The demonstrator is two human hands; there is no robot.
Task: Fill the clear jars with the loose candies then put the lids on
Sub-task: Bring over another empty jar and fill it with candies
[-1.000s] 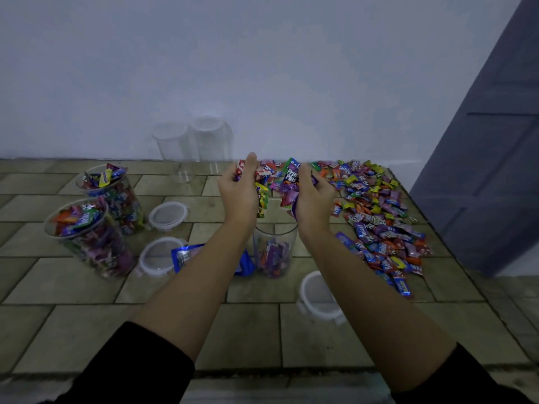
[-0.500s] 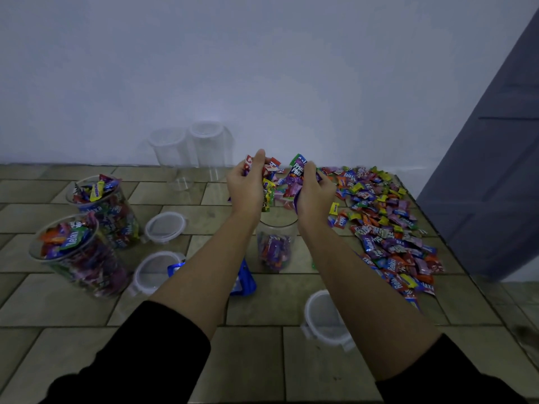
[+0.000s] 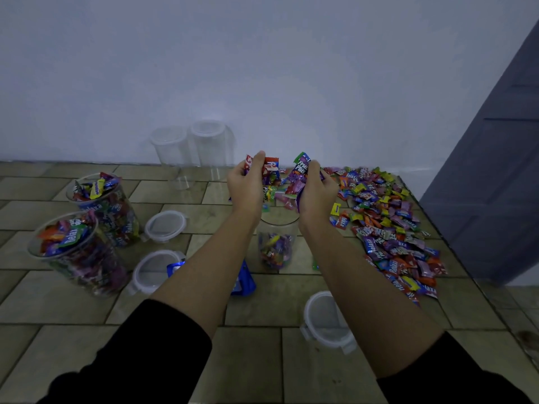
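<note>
Now cupping a heap of candies [image 3: 275,180] between left hand [image 3: 246,188] and right hand [image 3: 313,191], with the fingers of both curled round the wrappers, right above the open jar [image 3: 277,243] standing on the floor tiles [image 3: 204,217] and only partly filled. Best to lower closer to the rim before letting go, then to part the palms slowly from the underside, funnelling the wrappers in rather than scattering them. Worth keeping centred over the mouth and watching for strays. Then on to the loose pile [image 3: 390,228] just to the right for more, leaving the lids [image 3: 165,225] on the floor for later
</note>
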